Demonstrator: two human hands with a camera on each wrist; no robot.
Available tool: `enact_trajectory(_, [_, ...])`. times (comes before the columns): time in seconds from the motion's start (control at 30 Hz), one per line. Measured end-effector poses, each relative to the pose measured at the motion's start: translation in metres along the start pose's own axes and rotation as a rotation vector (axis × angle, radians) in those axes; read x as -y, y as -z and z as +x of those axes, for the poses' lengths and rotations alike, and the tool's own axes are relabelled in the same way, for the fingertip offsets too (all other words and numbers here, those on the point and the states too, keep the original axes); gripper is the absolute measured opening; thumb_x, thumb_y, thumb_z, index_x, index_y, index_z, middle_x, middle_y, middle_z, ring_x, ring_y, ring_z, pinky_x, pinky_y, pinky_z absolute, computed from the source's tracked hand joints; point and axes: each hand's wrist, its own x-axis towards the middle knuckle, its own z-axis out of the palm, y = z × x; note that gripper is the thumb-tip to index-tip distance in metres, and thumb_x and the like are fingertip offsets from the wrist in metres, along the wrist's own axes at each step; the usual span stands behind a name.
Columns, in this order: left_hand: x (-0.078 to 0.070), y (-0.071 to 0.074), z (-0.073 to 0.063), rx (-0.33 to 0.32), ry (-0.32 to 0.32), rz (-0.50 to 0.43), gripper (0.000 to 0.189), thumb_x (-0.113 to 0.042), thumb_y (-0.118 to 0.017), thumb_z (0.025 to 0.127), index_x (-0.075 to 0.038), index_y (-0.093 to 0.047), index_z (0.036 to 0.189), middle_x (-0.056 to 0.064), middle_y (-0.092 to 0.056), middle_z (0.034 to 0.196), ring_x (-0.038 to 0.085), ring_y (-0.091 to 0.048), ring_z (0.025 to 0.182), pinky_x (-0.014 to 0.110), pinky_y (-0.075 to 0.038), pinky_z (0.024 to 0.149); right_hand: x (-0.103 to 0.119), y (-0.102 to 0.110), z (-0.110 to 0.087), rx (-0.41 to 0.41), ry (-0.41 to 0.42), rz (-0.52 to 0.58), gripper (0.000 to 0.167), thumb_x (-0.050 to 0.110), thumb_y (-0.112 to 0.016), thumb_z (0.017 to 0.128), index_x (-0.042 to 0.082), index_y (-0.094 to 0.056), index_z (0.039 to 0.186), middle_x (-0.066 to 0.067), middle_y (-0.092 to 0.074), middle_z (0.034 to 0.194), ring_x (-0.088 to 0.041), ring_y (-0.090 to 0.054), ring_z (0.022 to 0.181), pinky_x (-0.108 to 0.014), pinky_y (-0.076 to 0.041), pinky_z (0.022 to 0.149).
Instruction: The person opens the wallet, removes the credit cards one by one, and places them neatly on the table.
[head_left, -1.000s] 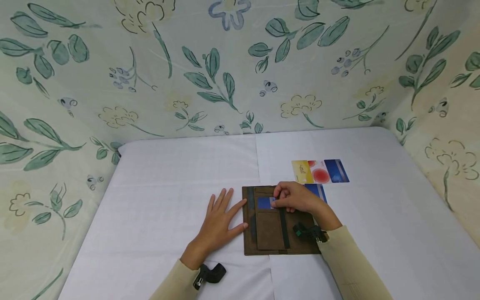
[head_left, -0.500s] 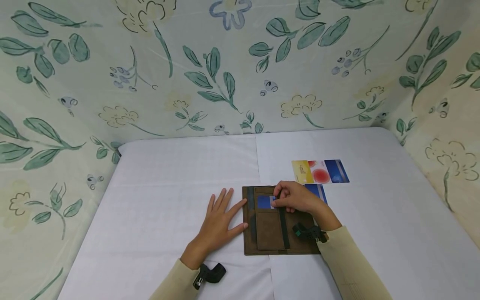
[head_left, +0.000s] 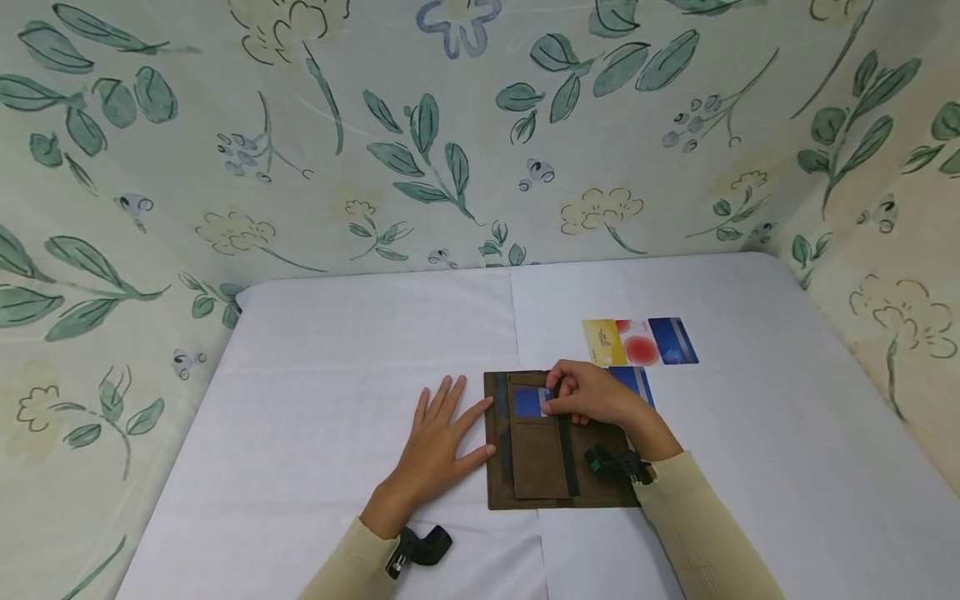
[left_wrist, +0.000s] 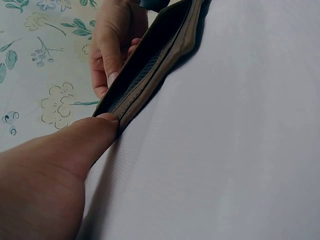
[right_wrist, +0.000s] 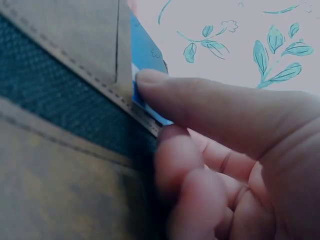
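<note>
Wallet (head_left: 538, 461) unfolded on white cloth (head_left: 360, 350) in head view, left hand (head_left: 432, 454) beside it, fingers straight, right hand (head_left: 596, 396) pinching blue card (head_left: 527, 402) at wallet's upper part, left wrist view, left thumb touching wallet edge, right wrist view, right thumb on card

White-covered table (head_left: 337, 358) — floral backdrop (head_left: 450, 242) behind and beside it.

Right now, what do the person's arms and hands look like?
The left hand and right hand are ungloved. The left sleeve and right sleeve are long and beige. Worn too: a blocky black left wrist device and a black right wrist device with a green spot.
</note>
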Motion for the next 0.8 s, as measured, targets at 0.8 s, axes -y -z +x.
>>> enact_trajectory(0.8, [0.0009,-0.0004,0.0002,0.033,0.015,0.005,0.064,-0.059,-0.054,0.091,-0.029,-0.044,0.146,0.015,-0.023,0.158,0.035,-0.015,0.146,0.059,-0.009,0.113,0.0022,0.0001,-0.0013,0.0,-0.007,0.005,0.039,0.022,-0.078,0.082,0.004,-0.053,0.106,-0.007,-0.06,0.065,-0.019,-0.054,0.048,-0.033,-0.052,0.05])
